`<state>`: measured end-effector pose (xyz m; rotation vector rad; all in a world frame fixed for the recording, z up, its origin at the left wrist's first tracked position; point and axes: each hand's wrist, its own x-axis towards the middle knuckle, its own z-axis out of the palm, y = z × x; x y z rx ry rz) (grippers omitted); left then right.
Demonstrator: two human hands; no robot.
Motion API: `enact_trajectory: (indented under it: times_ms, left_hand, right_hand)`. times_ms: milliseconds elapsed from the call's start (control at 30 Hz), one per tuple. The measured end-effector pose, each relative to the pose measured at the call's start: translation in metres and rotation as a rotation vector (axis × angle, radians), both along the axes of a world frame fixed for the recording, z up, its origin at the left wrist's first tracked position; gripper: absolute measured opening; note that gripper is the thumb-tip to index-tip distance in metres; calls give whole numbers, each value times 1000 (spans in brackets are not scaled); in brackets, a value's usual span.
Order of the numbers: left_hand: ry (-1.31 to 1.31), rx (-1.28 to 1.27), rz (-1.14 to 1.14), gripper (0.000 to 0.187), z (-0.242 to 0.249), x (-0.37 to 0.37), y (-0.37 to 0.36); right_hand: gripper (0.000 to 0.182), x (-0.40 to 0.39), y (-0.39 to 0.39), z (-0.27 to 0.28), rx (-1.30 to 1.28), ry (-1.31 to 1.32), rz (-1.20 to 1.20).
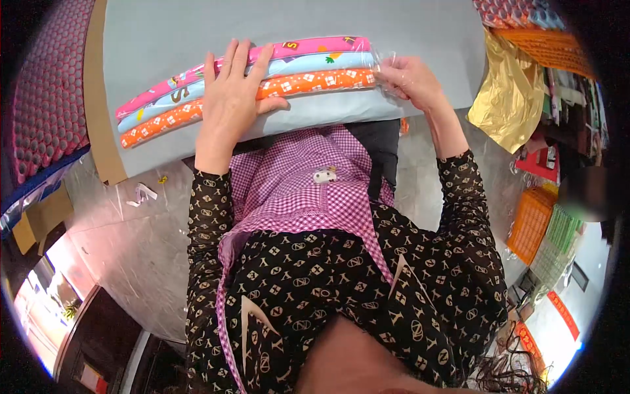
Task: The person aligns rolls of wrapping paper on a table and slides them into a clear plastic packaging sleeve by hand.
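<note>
Three rolls of wrapping paper lie side by side on the grey tabletop (pixel 295 20): a pink roll (pixel 321 46), a light blue roll (pixel 305 65) and an orange roll with white prints (pixel 318 82). Shiny clear plastic covers them and sticks out past their right ends. My left hand (pixel 231 98) rests flat across the rolls, fingers spread, hiding part of each. At the right ends, my right hand (pixel 412 80) pinches the loose clear plastic film (pixel 382 60) between thumb and fingers.
Stacked pink rolls (pixel 52 85) stand left of the table. Crumpled gold sheet (pixel 508 92) hangs at its right edge, below more stacked rolls (pixel 525 14). Orange packs (pixel 530 220) are on the right. Scraps (pixel 142 194) lie on the floor.
</note>
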<state>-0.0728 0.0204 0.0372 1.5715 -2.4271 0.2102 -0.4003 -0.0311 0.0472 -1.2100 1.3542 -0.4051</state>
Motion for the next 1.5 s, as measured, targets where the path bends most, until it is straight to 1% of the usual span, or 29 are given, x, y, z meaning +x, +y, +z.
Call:
enact_trajectory:
  times_ms: [33,167,233,267,333,400,467,500,533,567,633,767,833,967,1033,1133,1267,1333,1367,1400,1467,1500]
  left_hand:
    - [-3,-1,2,94,0,0,0]
    - [5,13,6,94,1,0,0]
    - [40,4,-11,93,1,-1,-1]
    - [23,2,10,93,2,-1,-1]
    - [51,52,-19,93,5,0,0]
    - [31,56,38,93,-1,1,0]
    - [105,64,-14,93,-1,2,1]
    - [83,61,20,93,0,2,2]
    - [112,50,3,92,0,3,3]
    - [144,39,-19,91,1,4,3]
    - [119,34,0,93,4,4,5]
    - [140,23,-8,90,1,4,4]
    - [156,14,-18,90,0,4,5]
    - [161,14,-12,91,1,5,5]
    - [175,17,-13,91,2,4,5]
    - [125,40,-2,95,3,4,6]
    - [126,40,-5,95,3,3,7]
    - [149,62,-3,94,9,4,10]
    - [145,108,-3,92,8,5,12]
    - [126,50,16,91,1,3,9]
    - [95,160,17,95,10,7,7]
    - [52,129,1,97,12,9,7]
  right_hand:
    - [20,2,1,1,-33,-5,-62]
    - [20,2,-2,-4,-78,13,-43]
    - [20,2,-4,-4,-122,83,4]
    - [20,4,-5,0,-125,64,25]
    - [20,12,-3,6,-183,125,-48]
    - [26,2,-9,-8,-194,164,-28]
    - [22,4,-10,-5,-150,84,-52]
    - [22,-2,-13,-12,-121,55,-56]
    - [22,-7,-16,-19,-90,31,-64]
    - [22,-8,-18,-21,-90,14,-41]
    - [19,-9,-20,-17,-23,-28,15]
    - [20,0,-17,-7,-13,-29,-31]
    - [21,-3,-19,-10,78,-59,-22]
    - [25,0,-21,-10,66,-33,9]
    - [28,1,-23,-9,98,-80,-6]
    - [28,-2,-25,-15,112,-124,12]
    - [27,-1,-29,-17,152,-191,-12]
    - [20,-3,-27,-22,189,-237,-3]
    - [17,5,-17,-18,187,-200,-110]
    - [15,15,-13,-12,164,-173,-230]
    - [13,17,-13,-13,160,-256,-181]
    - [12,21,-12,-7,153,-241,-160]
